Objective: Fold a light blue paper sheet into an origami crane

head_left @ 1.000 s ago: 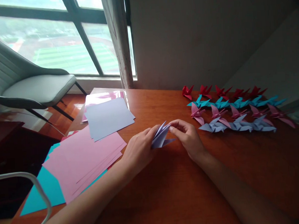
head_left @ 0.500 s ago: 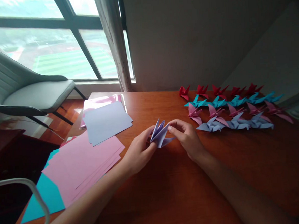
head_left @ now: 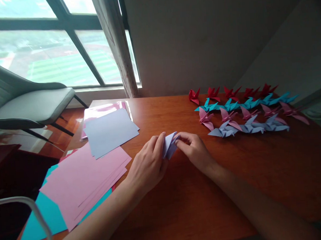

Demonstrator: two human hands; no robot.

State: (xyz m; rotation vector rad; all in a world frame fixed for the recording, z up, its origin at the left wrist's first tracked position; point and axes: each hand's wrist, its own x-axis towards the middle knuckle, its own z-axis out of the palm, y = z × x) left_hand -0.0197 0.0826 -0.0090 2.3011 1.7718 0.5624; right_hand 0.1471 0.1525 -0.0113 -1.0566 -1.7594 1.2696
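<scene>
A half-folded lavender paper piece [head_left: 169, 144] is pinched between both my hands just above the wooden table [head_left: 182, 205]. My left hand [head_left: 147, 166] grips its left side with closed fingers. My right hand [head_left: 193, 150] pinches its upper right tip. Most of the paper is hidden between the fingers. To the right lie rows of finished paper cranes: red [head_left: 229, 93], teal [head_left: 243, 103], pink [head_left: 247, 114] and lavender [head_left: 248, 128].
Flat sheets lie at the left: lavender [head_left: 109, 132], pink [head_left: 82, 179], teal [head_left: 33, 225], and a glossy packet [head_left: 105, 109]. A grey chair [head_left: 26, 106] stands by the window. A metal chair arm [head_left: 25, 215] shows at the bottom left. A wall closes the far side.
The lavender piece's points were fanned open and are now pressed together, largely covered by my fingers. My hands have drawn closer. The view has shifted slightly.
</scene>
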